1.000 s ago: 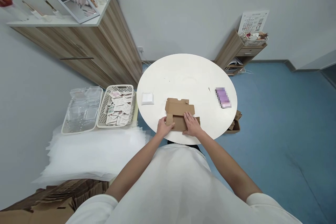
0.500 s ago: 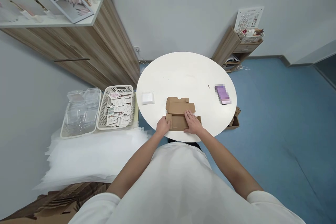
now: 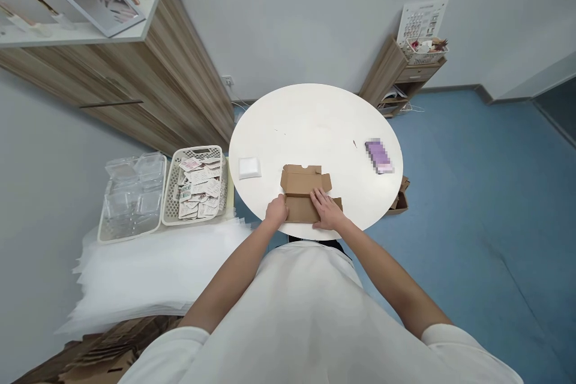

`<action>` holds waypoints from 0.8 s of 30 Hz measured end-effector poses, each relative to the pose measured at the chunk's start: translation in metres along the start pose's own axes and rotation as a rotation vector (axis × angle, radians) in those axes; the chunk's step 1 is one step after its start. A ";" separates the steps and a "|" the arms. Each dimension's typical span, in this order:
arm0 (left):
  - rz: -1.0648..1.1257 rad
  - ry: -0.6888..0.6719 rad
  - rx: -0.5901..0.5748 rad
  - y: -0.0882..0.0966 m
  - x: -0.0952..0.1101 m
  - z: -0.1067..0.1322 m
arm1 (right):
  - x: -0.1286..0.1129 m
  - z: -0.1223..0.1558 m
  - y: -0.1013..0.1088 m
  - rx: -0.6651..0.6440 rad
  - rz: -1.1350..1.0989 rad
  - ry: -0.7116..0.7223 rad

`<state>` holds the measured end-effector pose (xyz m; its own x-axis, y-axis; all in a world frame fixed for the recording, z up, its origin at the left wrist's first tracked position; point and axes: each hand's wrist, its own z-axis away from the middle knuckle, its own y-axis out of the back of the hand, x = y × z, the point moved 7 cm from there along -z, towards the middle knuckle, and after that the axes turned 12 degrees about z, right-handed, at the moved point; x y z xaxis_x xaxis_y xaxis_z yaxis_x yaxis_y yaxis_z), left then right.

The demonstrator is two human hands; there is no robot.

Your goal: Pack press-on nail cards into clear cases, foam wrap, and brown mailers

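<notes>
A brown cardboard box [image 3: 300, 182] lies opened out on the white round table [image 3: 315, 114], close to its front edge. Its lid panel with a small notch points away from me, and side flaps stick out. At the left end of the box's near half, my left hand [image 3: 276, 211] is closed on the edge; its fingertips are partly hidden. My right hand [image 3: 326, 211] lies flat over the right part of that near half, fingers stretched out. Left of the box sits a white, square packet or pad [image 3: 249, 168].
A blurred purple item [image 3: 379, 156] lies on the table's right side. To the left stand a basket of printed packets [image 3: 168, 204] and a tray of clear plastic boxes [image 3: 108, 234], beside stacked white sheets [image 3: 157, 279]. A cardboard carton [image 3: 399, 203] stands on the floor at right.
The box's left end flap, upright beside my left hand before, is now mostly hidden at that hand. My right hand stays flat on the cardboard. The whole view has shifted slightly.
</notes>
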<state>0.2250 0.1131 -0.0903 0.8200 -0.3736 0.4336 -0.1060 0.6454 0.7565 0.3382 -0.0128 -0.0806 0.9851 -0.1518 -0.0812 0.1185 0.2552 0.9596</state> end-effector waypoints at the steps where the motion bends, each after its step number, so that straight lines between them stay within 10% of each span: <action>1: -0.009 0.001 0.015 -0.001 0.002 0.001 | 0.000 0.000 0.000 0.005 -0.005 -0.005; 9: 0.293 -0.211 0.043 0.008 -0.003 0.023 | 0.005 0.002 0.004 0.033 -0.026 0.012; 20: 0.005 -0.303 -0.147 0.004 0.015 0.014 | 0.003 0.000 0.012 0.049 -0.090 0.060; 24: 0.040 -0.303 -0.131 0.001 0.015 0.016 | 0.033 0.029 0.016 0.177 -0.279 -0.240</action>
<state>0.2282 0.0974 -0.0751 0.6097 -0.5148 0.6027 -0.0456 0.7363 0.6751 0.3692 -0.0411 -0.0605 0.8586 -0.4155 -0.3004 0.3335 0.0076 0.9427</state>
